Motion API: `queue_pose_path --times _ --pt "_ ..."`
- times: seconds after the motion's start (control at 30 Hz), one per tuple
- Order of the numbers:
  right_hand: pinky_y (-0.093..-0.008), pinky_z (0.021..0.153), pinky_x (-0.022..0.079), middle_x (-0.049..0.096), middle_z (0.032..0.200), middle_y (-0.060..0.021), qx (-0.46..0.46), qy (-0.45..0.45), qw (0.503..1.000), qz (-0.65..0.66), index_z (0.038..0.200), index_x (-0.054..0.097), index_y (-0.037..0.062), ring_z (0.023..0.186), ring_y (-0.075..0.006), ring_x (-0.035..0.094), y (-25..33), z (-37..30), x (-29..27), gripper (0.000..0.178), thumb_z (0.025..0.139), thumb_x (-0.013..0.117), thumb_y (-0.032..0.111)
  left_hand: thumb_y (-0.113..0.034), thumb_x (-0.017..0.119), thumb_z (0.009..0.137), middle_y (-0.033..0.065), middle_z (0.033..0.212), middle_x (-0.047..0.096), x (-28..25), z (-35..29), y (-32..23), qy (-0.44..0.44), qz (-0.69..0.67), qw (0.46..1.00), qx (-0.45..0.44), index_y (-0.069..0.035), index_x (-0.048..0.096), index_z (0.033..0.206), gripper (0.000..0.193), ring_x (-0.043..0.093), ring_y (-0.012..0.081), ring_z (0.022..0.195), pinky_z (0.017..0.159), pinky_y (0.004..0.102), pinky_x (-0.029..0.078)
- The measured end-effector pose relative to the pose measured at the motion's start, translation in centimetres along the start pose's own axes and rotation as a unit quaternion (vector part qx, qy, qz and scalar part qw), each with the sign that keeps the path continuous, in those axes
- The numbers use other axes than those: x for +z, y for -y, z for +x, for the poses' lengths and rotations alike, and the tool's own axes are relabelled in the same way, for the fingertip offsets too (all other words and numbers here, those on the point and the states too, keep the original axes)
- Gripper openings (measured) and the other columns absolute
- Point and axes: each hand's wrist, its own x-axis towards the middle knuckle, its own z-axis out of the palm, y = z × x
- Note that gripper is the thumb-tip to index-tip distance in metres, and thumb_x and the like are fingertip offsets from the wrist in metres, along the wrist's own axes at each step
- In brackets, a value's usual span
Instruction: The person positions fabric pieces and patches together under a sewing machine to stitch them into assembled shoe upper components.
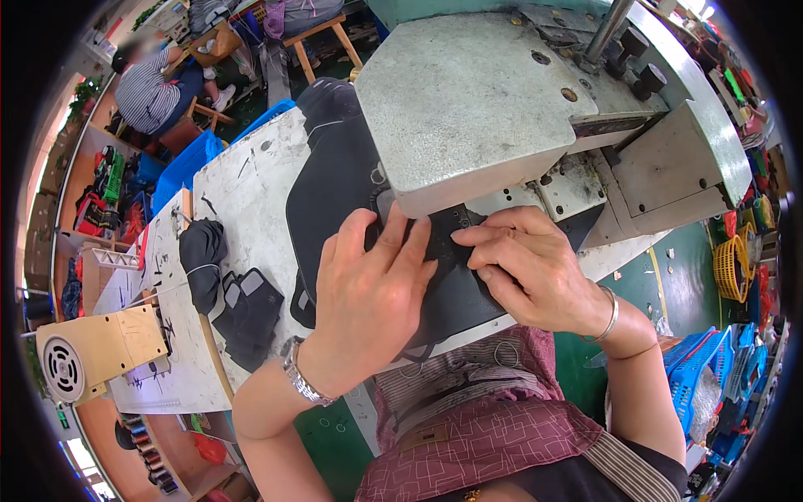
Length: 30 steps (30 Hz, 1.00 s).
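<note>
A black panel of fabric or leather (326, 197) lies on the worktable under the grey-white head of a large industrial machine (468, 100). My left hand (368, 276) rests on the panel, fingers spread, its fingertips close to the machine head's lower edge. Across from it, my right hand (527, 268) is closed in a pinch over a dark strip with small holes (460, 219). What sits between its thumb and finger is too small to make out. The machine head hides the part of the panel beneath it.
Left on the white table (251, 184) lie a tied black bundle (202, 259) and black pieces with pale patches (249, 305). A cream machine (100, 351) stands further left. Blue baskets (703, 368) are at right. Another person (150, 88) sits at the far left.
</note>
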Motion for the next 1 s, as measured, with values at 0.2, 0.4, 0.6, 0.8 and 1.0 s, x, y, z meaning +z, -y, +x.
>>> queue_pose_path --times 0.2,0.4,0.6,0.8,1.0 --pt "-0.0392 0.085 0.048 0.070 0.105 -0.0080 -0.003 0.005 1.000 -0.008 0.091 0.062 0.0050 0.097 -0.0293 0.062 0.2 0.2 0.0 0.019 0.073 0.067 0.000 -0.016 0.074 0.075 0.0137 0.124 0.060 0.2 0.5 0.9 -0.005 -0.006 1.000 -0.010 -0.001 0.065 0.113 0.041 0.051 0.0332 0.107 0.082 0.0401 0.044" --pt "-0.0408 0.087 0.047 0.069 0.108 -0.0112 -0.002 0.022 1.000 -0.022 0.093 0.062 0.0032 0.101 -0.0307 0.061 0.3 0.6 0.0 0.019 0.075 0.067 0.002 -0.019 0.073 0.078 0.0147 0.123 0.060 0.3 1.2 1.8 0.017 -0.017 0.999 -0.027 -0.002 0.065 0.110 0.036 0.052 0.0340 0.109 0.084 0.0418 0.043" --pt "-0.0432 0.093 0.044 0.066 0.117 -0.0131 0.010 0.066 0.997 -0.032 0.100 0.061 0.0025 0.110 -0.0316 0.058 0.3 1.1 -0.3 0.023 0.078 0.066 0.004 -0.019 0.073 0.079 0.0157 0.122 0.062 0.5 2.2 3.0 0.010 -0.017 1.000 -0.021 -0.003 0.065 0.111 0.037 0.053 0.0343 0.108 0.085 0.0422 0.043" --pt "-0.0436 0.096 0.043 0.065 0.118 -0.0144 0.014 0.073 0.997 -0.036 0.103 0.060 0.0020 0.112 -0.0327 0.057 0.6 1.2 -0.3 0.025 0.079 0.066 0.006 -0.018 0.072 0.080 0.0161 0.125 0.060 0.9 2.9 4.1 0.008 0.004 1.000 -0.006 -0.002 0.064 0.112 0.037 0.054 0.0327 0.107 0.085 0.0415 0.044" --pt "-0.0402 0.082 0.050 0.066 0.115 -0.0145 -0.024 -0.016 1.000 -0.004 0.102 0.060 0.0027 0.098 -0.0310 0.062 0.6 0.3 -0.2 0.024 0.079 0.066 0.006 -0.023 0.072 0.080 0.0192 0.131 0.056 0.9 1.7 5.4 0.024 0.034 0.998 -0.049 -0.001 0.058 0.124 0.052 0.050 0.0370 0.118 0.096 0.0460 0.042"
